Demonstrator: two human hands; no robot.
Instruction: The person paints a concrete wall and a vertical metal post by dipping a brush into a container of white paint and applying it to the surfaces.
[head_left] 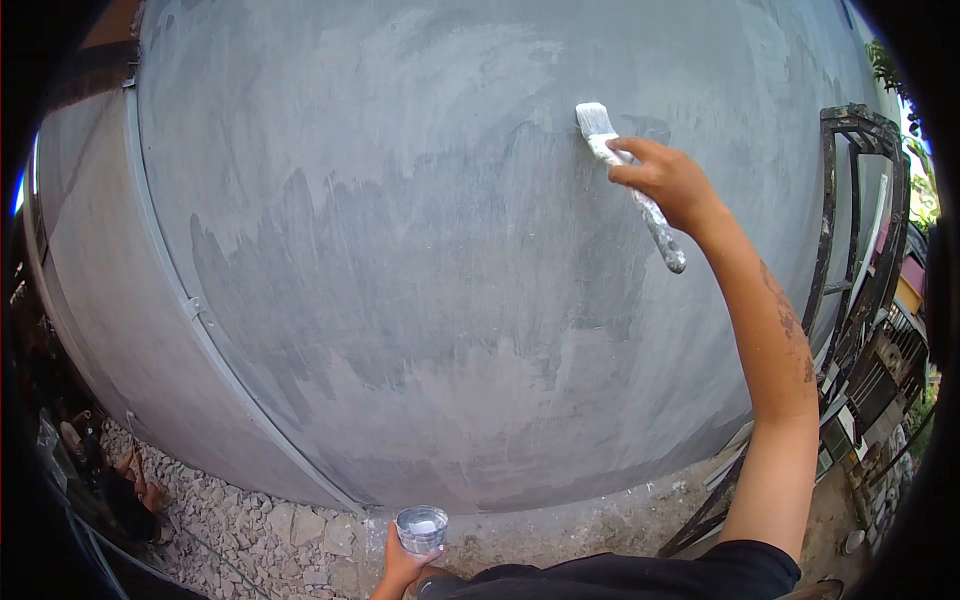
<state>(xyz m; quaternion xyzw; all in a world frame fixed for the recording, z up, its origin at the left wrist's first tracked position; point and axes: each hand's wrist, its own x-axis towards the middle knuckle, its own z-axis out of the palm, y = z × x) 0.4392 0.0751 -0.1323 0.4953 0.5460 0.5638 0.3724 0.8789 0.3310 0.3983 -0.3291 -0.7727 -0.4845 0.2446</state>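
Note:
My right hand [668, 183] is closed around a paintbrush [656, 222] near its head, fingers at the paint-smeared ferrule. The white-coated bristles point up and left, right at the grey wall [420, 250]. Streaky patches of lighter and darker coating cover the wall's surface. Low in the view, my left hand [405, 560] grips a small paint cup [422, 528] at its side. White paint shows inside the cup, and its rim is smeared grey.
A conduit pipe [165, 250] runs down the wall at left. Broken rubble [270, 530] lies along the ground below it. A person [135, 495] crouches at lower left. Dark metal frames [840, 200] lean at the right, with planks and other clutter beyond.

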